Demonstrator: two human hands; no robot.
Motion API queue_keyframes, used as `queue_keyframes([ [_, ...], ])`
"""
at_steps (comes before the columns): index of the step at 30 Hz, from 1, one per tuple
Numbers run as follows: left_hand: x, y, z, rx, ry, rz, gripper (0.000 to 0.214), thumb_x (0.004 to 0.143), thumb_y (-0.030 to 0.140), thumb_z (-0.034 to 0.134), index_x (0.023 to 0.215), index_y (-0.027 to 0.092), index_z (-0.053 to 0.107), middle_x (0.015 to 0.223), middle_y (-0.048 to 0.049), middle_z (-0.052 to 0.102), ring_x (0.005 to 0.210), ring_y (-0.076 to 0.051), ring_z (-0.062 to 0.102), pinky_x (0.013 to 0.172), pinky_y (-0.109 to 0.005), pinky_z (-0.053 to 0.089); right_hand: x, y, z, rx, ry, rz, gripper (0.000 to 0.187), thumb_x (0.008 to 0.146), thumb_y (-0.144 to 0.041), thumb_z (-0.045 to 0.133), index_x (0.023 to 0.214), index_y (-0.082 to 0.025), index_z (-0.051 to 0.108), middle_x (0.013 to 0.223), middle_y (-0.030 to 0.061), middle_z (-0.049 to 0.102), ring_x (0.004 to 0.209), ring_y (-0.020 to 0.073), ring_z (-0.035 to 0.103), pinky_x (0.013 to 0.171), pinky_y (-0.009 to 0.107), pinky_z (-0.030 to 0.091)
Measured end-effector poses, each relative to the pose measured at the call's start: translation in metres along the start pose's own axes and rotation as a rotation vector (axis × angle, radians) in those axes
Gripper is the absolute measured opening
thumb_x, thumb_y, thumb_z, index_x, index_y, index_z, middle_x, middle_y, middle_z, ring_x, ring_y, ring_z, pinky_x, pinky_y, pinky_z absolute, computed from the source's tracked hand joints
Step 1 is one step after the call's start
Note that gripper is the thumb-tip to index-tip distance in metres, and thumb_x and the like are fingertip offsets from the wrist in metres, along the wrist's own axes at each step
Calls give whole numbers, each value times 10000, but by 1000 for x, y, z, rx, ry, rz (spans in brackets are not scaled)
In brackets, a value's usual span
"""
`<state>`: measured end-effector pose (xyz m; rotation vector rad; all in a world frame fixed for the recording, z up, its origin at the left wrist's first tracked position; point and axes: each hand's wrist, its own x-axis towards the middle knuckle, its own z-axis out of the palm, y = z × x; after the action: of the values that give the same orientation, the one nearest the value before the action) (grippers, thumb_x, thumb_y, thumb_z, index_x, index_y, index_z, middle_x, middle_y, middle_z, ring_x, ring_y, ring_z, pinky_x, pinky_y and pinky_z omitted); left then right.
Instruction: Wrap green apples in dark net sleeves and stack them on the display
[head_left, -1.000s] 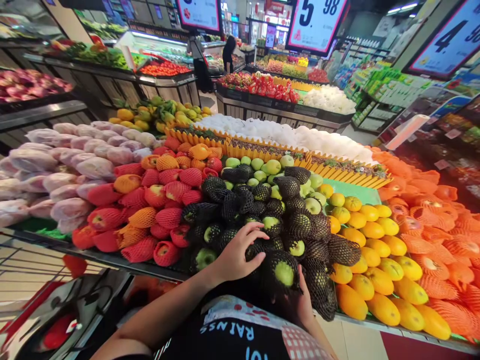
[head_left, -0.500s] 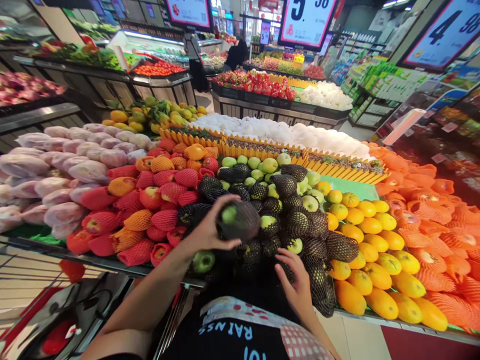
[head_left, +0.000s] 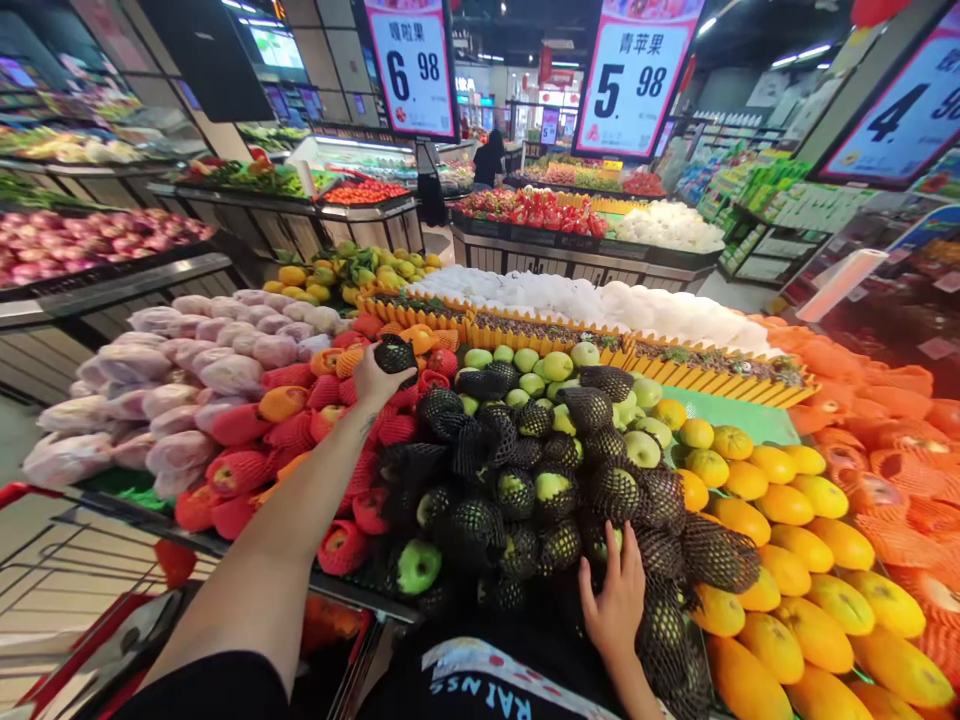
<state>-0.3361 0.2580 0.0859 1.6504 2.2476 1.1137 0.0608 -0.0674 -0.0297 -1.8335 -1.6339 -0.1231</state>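
Observation:
My left hand (head_left: 377, 380), arm stretched forward and left, is closed around a green apple in a black foam net (head_left: 395, 353). It holds the apple above the red- and orange-netted fruit (head_left: 300, 400). My right hand (head_left: 616, 590) has its fingers spread and rests on the near part of the pile of black-netted green apples (head_left: 551, 487), with nothing gripped. A bare-looking green apple (head_left: 418, 567) lies at the pile's front edge. Farther back, several green apples (head_left: 556, 366) sit without nets.
Yellow-orange oblong fruit (head_left: 814, 620) fills the right side. Plastic-wrapped pinkish fruit (head_left: 180, 370) lies at the left. A yellow picket-style divider (head_left: 547, 340) runs behind the apples. A shopping cart (head_left: 67, 560) stands at the lower left. Price screens (head_left: 630, 80) hang overhead.
My left hand has moved forward and left, carrying the netted apple from over the apple pile to over the red-netted fruit. My right hand has shifted slightly right and down. The view has tilted up.

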Motion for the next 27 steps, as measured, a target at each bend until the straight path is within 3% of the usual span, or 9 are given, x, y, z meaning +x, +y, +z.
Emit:
queue_keyframes([
  [4,14,13,22,253,-22,149,825,729,486,734,1374,146,349,1318,-176,590,1225,-337,554,1060,-428,402,-1,3,3,2,17,-5,643,964,-370,477,1554,-213,275,1592,188,311,1403,402,377,1033,597,417],
  [7,26,21,41,496,-161,160,830,762,486,699,1425,153,327,1391,-228,511,1322,-395,439,1086,-492,341,-2,6,5,-1,21,-12,647,959,-358,476,1556,-215,273,1589,191,315,1392,410,389,1019,604,424],
  [11,47,28,65,665,-419,75,860,595,314,836,1353,150,465,1386,-275,502,1312,-460,426,1042,-541,361,-3,8,7,-8,18,-23,658,952,-344,481,1560,-216,265,1587,194,314,1373,421,405,996,608,438],
  [15,70,49,90,710,-503,44,869,468,237,883,1265,115,561,1419,-292,469,1321,-547,371,1039,-621,325,-3,9,6,-18,25,-35,662,948,-321,482,1564,-225,257,1574,192,337,1350,426,430,969,601,455],
  [19,76,79,121,660,-555,210,728,712,348,771,1349,115,507,1517,-251,374,1407,-458,299,1108,-564,288,-3,9,6,-15,32,-35,671,943,-302,486,1568,-243,248,1582,180,329,1346,426,436,959,594,460],
  [22,70,92,147,606,-643,314,551,900,414,624,1377,170,494,1462,-161,464,1334,-343,440,1074,-529,380,-3,9,6,-11,35,-29,672,939,-287,490,1567,-253,252,1585,170,329,1342,426,441,961,594,458],
  [27,63,93,176,593,-720,338,445,941,398,615,1321,178,548,1351,-118,559,1183,-279,575,991,-515,489,-7,12,6,-14,13,-12,688,926,-262,505,1566,-274,253,1591,150,323,1341,424,450,969,587,463],
])
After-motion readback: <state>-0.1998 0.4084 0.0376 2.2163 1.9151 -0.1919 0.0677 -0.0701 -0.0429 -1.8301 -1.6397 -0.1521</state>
